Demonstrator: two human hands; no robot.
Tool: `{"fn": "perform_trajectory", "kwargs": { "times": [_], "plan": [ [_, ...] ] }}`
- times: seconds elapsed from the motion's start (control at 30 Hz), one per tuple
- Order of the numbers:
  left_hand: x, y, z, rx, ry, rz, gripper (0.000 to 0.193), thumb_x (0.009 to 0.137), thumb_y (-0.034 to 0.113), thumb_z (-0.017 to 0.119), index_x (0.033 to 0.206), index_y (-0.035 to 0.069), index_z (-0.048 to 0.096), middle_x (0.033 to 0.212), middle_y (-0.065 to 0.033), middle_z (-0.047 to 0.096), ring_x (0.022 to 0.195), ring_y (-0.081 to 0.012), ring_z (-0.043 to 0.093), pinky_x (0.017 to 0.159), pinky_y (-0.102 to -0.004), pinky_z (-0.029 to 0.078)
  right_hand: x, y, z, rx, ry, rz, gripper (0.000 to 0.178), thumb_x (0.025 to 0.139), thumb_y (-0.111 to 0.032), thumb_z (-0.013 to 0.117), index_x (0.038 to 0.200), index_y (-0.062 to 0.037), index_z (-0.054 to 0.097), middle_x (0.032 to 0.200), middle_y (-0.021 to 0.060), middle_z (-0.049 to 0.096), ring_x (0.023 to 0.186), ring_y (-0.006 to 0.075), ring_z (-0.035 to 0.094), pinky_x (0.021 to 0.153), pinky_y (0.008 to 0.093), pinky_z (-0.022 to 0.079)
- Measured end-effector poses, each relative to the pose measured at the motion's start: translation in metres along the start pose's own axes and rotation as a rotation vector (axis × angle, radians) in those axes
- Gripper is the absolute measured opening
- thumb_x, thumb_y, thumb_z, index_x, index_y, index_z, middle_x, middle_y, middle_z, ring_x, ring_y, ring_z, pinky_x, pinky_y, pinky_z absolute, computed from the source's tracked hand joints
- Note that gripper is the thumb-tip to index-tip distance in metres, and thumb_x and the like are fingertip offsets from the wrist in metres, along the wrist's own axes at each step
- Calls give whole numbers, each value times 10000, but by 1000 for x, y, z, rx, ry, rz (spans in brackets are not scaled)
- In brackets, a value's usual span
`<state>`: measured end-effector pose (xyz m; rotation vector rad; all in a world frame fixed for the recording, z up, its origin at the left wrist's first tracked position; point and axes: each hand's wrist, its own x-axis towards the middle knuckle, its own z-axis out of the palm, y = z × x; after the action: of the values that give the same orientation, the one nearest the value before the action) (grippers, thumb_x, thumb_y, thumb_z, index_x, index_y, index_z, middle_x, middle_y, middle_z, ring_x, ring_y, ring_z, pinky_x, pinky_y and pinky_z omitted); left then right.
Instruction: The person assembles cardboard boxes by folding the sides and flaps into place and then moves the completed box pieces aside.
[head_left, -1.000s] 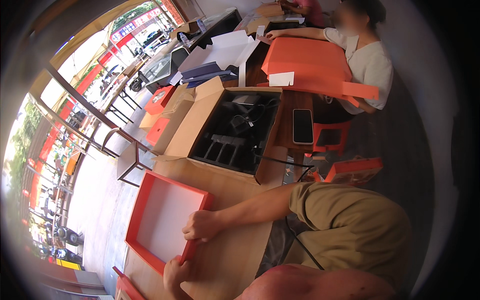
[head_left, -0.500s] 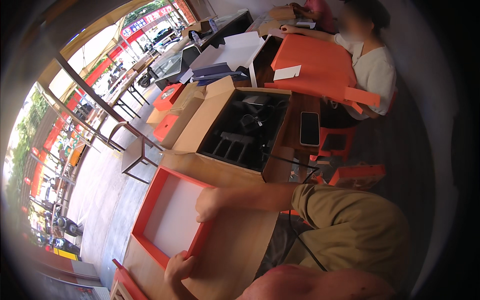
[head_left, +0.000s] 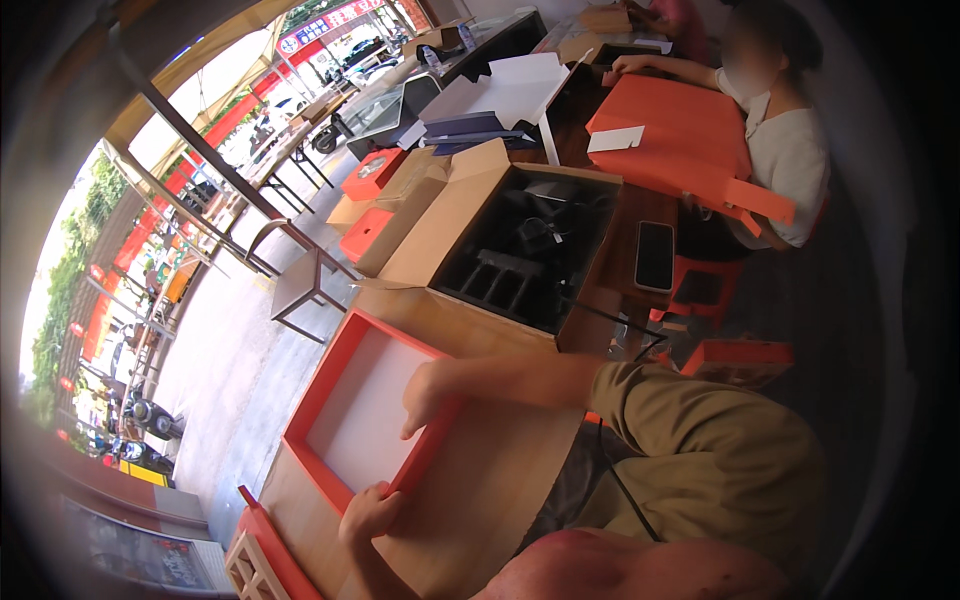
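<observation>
A shallow red box (head_left: pixel 322 385) with a white inner floor lies open on the light wood table (head_left: pixel 480 465). My right hand (head_left: pixel 427 395) reaches over its near wall. Its fingers are curled together, with a digit pointing down inside the box; the outer side of the grip is hidden. At the lower corner, my left hand (head_left: pixel 370 513) closes over the rim, fingertips inside the wall. Just beyond my right hand stands an open cardboard carton (head_left: pixel 420 235) holding black items.
A phone (head_left: pixel 655 255) rests on a dark table at the right. There, a person (head_left: pixel 785 150) handles a large red sheet (head_left: pixel 670 130). Red boxes (head_left: pixel 370 175) sit behind the carton. A chair (head_left: pixel 300 280) stands past the table; a wooden lattice (head_left: pixel 252 570) is at lower left.
The whole view has shifted, so the scene sits further right. My right hand has moved slightly along the red box's wall, and its downward-pointing digit shows more. My left hand keeps to its corner.
</observation>
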<state>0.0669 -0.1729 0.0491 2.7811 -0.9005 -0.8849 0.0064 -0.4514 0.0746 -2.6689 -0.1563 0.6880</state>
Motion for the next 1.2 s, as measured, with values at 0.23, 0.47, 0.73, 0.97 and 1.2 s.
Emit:
{"fn": "perform_trajectory", "kwargs": {
  "times": [0.23,0.47,0.73,0.97,1.2],
  "plan": [
    [10,-26,-4,-18,-10,-16,427,798,359,569,969,-14,689,787,-184,696,792,-317,701,741,-427,530,29,1,10,2,-50,-69,679,956,-617,498,1279,-54,697,1328,184,654,1241,347,603,1039,443,453],
    [8,-23,-11,-39,-46,-70,442,802,370,573,964,-25,687,830,-213,701,832,-348,699,771,-444,529,34,-2,9,9,-47,-61,742,964,-673,433,1282,-56,695,1343,184,646,1261,358,588,1049,440,443],
    [21,-47,-6,-30,35,-11,460,800,380,574,977,-25,702,866,-232,705,895,-366,701,821,-448,533,50,7,3,-17,-95,-87,698,964,-598,410,1397,-84,599,1468,194,534,1374,347,486,1121,440,383],
    [15,-36,-13,-2,5,-29,453,800,376,566,969,-20,707,915,-250,709,938,-384,693,847,-453,528,54,12,15,42,-12,-80,695,935,-543,373,1305,-34,668,1387,202,608,1308,353,547,1087,443,409],
    [21,-64,0,63,46,137,458,783,371,561,943,-37,694,945,-255,711,993,-408,679,873,-465,520,41,2,9,88,-89,-91,693,921,-623,383,1398,-183,627,1446,180,570,1348,346,514,1108,438,398]
  ]
}}
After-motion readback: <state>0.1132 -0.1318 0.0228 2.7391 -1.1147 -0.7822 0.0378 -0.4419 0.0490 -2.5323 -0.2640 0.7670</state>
